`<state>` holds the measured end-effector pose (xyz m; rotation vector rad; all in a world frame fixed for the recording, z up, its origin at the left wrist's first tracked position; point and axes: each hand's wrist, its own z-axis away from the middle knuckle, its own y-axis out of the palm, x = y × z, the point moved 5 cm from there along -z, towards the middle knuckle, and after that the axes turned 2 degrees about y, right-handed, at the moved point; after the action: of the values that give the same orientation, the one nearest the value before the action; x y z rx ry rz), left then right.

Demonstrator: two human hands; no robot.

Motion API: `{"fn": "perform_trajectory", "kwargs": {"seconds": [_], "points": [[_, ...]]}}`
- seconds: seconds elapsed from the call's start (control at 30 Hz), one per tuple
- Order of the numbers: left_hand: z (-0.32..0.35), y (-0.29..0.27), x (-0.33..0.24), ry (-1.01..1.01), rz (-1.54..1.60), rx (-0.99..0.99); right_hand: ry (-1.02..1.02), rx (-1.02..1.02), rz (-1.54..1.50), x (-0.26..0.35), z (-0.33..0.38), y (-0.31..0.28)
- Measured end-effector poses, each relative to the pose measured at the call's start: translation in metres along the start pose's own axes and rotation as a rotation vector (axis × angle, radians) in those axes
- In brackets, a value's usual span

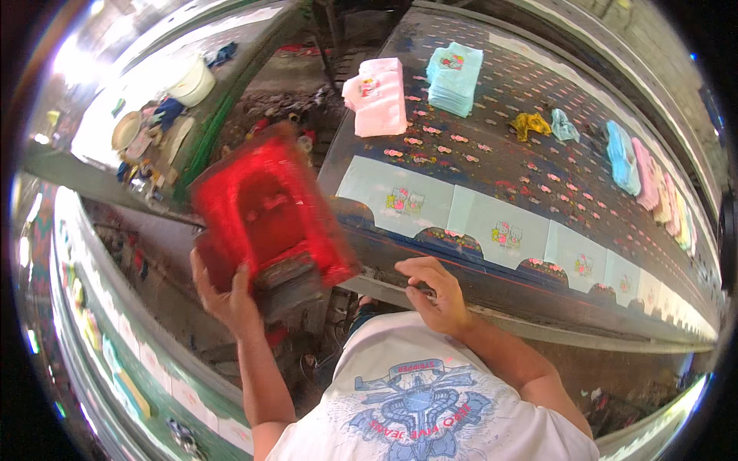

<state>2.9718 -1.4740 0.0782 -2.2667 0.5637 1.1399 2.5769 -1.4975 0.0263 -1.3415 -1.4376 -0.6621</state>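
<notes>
My left hand (229,303) grips the lower left edge of a red screen-printing frame (311,207), held tilted in the air left of the long table. A dark grey block (288,286), perhaps a squeegee, lies on its near end; motion blurs the detail. Over the table's near edge is my right hand (436,296), with nothing in it and its fingers loosely bent and apart. Beyond it, a row of pale fabric pieces lies along the table, among them a left piece (396,196) and a second piece (500,234), each printed with small cartoon figures.
On the dark table (477,165) stand a pink fabric stack (380,100) and a light blue stack (455,81). A yellow rag (530,125) and more folded stacks (623,157) lie to the right. A white bucket (192,83) stands on another table at the left.
</notes>
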Motion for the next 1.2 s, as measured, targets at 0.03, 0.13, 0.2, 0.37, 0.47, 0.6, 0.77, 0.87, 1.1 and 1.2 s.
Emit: {"fn": "perform_trajectory", "kwargs": {"seconds": [0.03, 0.13, 0.2, 0.37, 0.47, 0.6, 0.77, 0.87, 1.1, 1.2], "points": [[-0.011, 0.026, 0.007, 0.026, 0.002, 0.074, 0.072, 0.023, -0.024, -0.007, 0.005, 0.008], [-0.022, 0.105, 0.026, 0.088, 0.088, 0.325, 0.188, -0.192, -0.057, -0.001, 0.007, 0.023], [-0.017, 0.147, 0.026, 0.069, 0.177, 0.475, 0.287, -0.227, 0.055, -0.011, 0.013, 0.031], [0.018, 0.217, 0.033, -0.114, 0.430, 0.730, 0.521, -0.413, 0.131, -0.021, 0.033, 0.026], [0.033, 0.232, 0.038, -0.099, 0.397, 0.812, 0.547, -0.429, 0.252, -0.015, 0.042, 0.023], [0.050, 0.240, 0.057, -0.118, 0.358, 0.836, 0.536, -0.445, 0.257, -0.025, 0.051, 0.023], [0.058, 0.243, 0.066, -0.296, 0.509, 0.834, 0.518, -0.488, 0.246, -0.024, 0.053, 0.026], [0.058, 0.237, 0.065, -0.289, 0.438, 0.854, 0.504, -0.493, 0.284, -0.025, 0.057, 0.026], [0.055, 0.236, 0.050, -0.361, 0.485, 0.848, 0.518, -0.496, 0.289, -0.026, 0.063, 0.028], [0.054, 0.236, 0.051, -0.361, 0.463, 0.858, 0.509, -0.497, 0.281, -0.024, 0.061, 0.027]]}}
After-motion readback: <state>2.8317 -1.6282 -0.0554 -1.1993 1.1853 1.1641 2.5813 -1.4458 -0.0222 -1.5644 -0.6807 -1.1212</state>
